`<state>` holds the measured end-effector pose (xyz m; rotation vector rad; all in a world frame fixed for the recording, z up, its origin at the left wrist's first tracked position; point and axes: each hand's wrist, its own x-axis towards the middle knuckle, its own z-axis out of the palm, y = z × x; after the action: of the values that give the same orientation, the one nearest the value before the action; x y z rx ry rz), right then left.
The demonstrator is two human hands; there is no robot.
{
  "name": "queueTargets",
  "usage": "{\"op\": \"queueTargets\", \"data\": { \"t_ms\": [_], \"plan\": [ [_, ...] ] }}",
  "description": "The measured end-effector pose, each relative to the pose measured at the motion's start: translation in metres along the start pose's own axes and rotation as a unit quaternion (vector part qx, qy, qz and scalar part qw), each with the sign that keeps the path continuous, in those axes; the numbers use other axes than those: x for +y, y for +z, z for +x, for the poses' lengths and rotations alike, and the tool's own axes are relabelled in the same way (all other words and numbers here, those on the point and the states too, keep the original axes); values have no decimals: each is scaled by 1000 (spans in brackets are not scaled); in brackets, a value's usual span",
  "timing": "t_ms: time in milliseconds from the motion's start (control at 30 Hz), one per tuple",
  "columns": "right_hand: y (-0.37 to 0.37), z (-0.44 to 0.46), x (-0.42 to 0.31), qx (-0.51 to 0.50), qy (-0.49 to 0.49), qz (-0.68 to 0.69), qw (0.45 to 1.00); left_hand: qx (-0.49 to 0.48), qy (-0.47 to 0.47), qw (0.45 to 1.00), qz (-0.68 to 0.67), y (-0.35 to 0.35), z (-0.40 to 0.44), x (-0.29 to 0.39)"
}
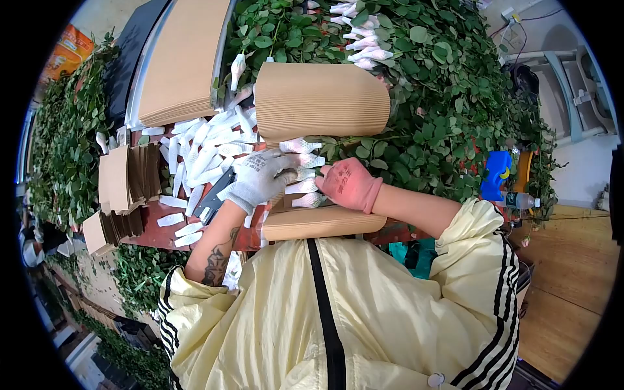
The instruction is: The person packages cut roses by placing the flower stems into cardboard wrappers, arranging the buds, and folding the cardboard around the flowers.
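Note:
My left hand (257, 179), in a white glove, curls its fingers at the left end of a netted rose bud (303, 173). My right hand (348, 184), in a pinkish-red glove, is closed at the bud's narrow right end; its fingertips are partly hidden. Above and below lie more pinkish buds in white sleeves (304, 160), stacked in a row on a brown corrugated cardboard sheet (325, 224). The sheet's far part (322, 97) bulges up beyond the hands. A black stapler-like tool (213, 200) lies partly under my left wrist.
Loose white foam sleeves (201, 153) are heaped on the red table (156, 227) at left. Behind them is a stack of cardboard sheets (182, 58), with smaller cardboard pieces (117, 179) nearer. Leafy stems (448, 117) cover the right side, beside a blue object (497, 174) and a bottle (520, 200).

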<state>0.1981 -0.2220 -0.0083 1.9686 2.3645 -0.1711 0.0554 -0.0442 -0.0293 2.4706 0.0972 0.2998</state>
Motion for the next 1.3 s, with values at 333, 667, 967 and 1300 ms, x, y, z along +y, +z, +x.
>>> {"op": "queueTargets", "data": {
  "t_ms": [333, 667, 967, 1300],
  "plan": [
    [-19, 6, -5, -40, 5, 40, 998, -35, -27, 997, -68, 3, 1, -2],
    [-16, 16, -4, -45, -17, 7, 999, -55, 1, 995, -85, 10, 4, -12],
    [-7, 25, -11, -49, 60, 69, 995, -11, 33, 998, 58, -9, 6, 18],
    [-20, 5, -14, -139, 81, 82, 984, -86, 46, 995, 10, -2, -17, 5]
  ]
}}
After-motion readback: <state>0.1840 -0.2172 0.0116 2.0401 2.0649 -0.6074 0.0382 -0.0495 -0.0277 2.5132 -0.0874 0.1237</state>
